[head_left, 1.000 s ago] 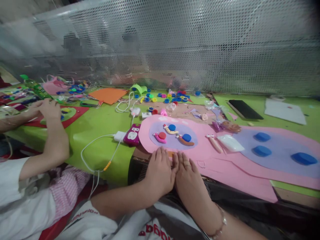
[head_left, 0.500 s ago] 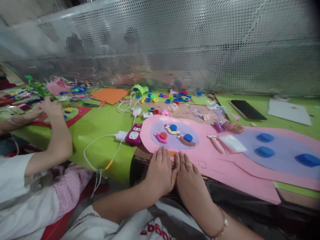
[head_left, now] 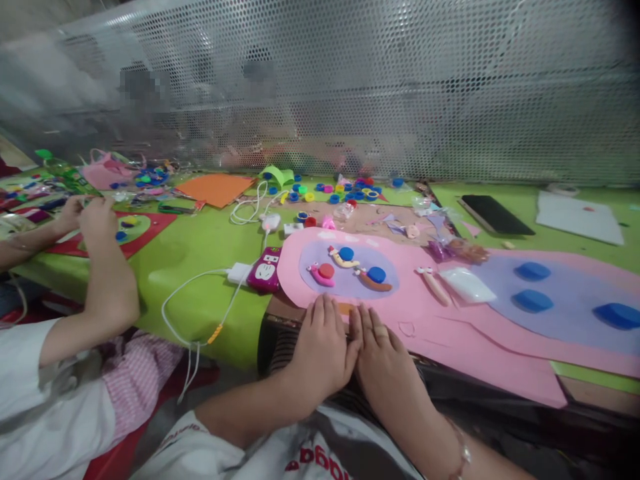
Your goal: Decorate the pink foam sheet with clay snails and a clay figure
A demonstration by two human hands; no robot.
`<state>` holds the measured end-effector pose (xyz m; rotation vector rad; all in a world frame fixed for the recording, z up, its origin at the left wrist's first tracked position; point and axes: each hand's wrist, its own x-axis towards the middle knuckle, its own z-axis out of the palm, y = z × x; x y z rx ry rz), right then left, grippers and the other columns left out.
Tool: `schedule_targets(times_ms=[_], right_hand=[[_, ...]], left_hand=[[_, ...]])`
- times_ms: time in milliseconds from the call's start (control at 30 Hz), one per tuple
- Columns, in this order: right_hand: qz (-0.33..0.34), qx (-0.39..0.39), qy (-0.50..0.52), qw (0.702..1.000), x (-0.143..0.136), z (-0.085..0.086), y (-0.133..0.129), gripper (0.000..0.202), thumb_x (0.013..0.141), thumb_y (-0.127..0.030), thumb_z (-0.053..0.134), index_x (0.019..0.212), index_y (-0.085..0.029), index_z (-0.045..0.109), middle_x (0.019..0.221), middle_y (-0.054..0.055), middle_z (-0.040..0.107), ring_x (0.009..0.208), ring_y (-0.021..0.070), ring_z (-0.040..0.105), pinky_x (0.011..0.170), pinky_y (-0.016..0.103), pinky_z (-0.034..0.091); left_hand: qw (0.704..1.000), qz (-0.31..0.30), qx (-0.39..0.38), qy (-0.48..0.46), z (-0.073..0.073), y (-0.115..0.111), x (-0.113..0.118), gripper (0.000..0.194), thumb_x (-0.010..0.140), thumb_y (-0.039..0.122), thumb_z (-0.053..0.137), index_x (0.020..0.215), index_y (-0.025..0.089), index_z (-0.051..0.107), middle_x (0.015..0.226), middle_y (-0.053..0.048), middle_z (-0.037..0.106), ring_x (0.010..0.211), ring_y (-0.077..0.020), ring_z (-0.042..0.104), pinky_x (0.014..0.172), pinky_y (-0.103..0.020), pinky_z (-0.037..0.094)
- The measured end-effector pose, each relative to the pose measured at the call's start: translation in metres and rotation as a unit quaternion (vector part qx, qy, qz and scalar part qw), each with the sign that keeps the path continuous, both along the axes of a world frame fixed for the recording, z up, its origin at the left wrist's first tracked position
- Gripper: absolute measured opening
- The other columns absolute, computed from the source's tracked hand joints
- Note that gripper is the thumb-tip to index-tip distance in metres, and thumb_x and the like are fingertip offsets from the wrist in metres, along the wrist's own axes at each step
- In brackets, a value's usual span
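Observation:
My left hand lies flat on the front edge of the pink paper, fingers stretched out and holding nothing. Beside it my right hand rests the same way, a ring on one finger, the thumbs side touching my left hand. Just beyond the fingertips is a purple oval bearing a pink snail with a red cap, a cream snail with a blue cap and a brown snail with a blue cap. A pale clay piece with eyes lies to the right near a white packet.
A purple power socket with white cables sits left of the paper. Bottle caps and scraps lie behind. A phone is at the back right. At the left, another person's hands work over red paper.
The view has shifted slightly. My hands stay in place on the paper edge. The other person's hands have moved a little.

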<state>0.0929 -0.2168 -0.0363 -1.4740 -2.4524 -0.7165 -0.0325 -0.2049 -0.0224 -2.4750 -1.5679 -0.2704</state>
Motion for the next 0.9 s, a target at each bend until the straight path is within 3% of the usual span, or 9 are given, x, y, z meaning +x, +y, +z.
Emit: schedule_targets(times_ms=[300,600,733,900], right_hand=[[0.027,0.015,-0.012,0.999,0.001,-0.004,0.003,0.045,0.072,-0.002,0.038,0.112,0.004,0.057,0.121,0.024,0.052,0.11,0.0342,0.052,0.078,0.041,0.051],[0.05,-0.039,0.016,0.998,0.032,0.003,-0.001,0.048,0.086,-0.028,0.038,0.126,-0.003,0.045,0.134,0.017,0.042,0.121,0.0268,0.043,0.086,0.038,0.048],[0.045,-0.04,0.023,0.998,0.031,0.006,-0.002,0.052,0.084,-0.026,0.04,0.128,0.001,0.04,0.136,0.02,0.037,0.124,0.0276,0.039,0.09,0.038,0.046],[0.093,-0.067,0.035,0.993,0.011,0.007,0.004,0.054,0.08,-0.019,0.04,0.131,-0.002,0.037,0.139,0.015,0.035,0.128,0.0253,0.034,0.097,0.038,0.041]], left_hand=[[1.0,-0.008,0.026,0.014,0.008,0.004,0.0,0.057,0.086,0.038,0.03,0.119,-0.004,0.048,0.121,-0.027,0.051,0.112,-0.034,0.048,0.093,-0.043,0.039],[0.998,0.018,0.063,-0.003,0.001,0.004,0.007,0.062,0.084,0.045,0.037,0.115,-0.006,0.052,0.118,-0.028,0.053,0.109,-0.0347,0.05,0.09,-0.043,0.042],[0.998,0.011,0.054,-0.012,0.003,0.007,0.007,0.058,0.082,0.042,0.041,0.113,-0.005,0.054,0.115,-0.026,0.056,0.107,-0.0334,0.052,0.088,-0.042,0.043],[0.997,-0.041,0.054,-0.024,0.001,0.012,-0.011,0.05,0.082,0.032,0.039,0.118,-0.001,0.052,0.12,-0.021,0.055,0.111,-0.0286,0.051,0.093,-0.037,0.041]])
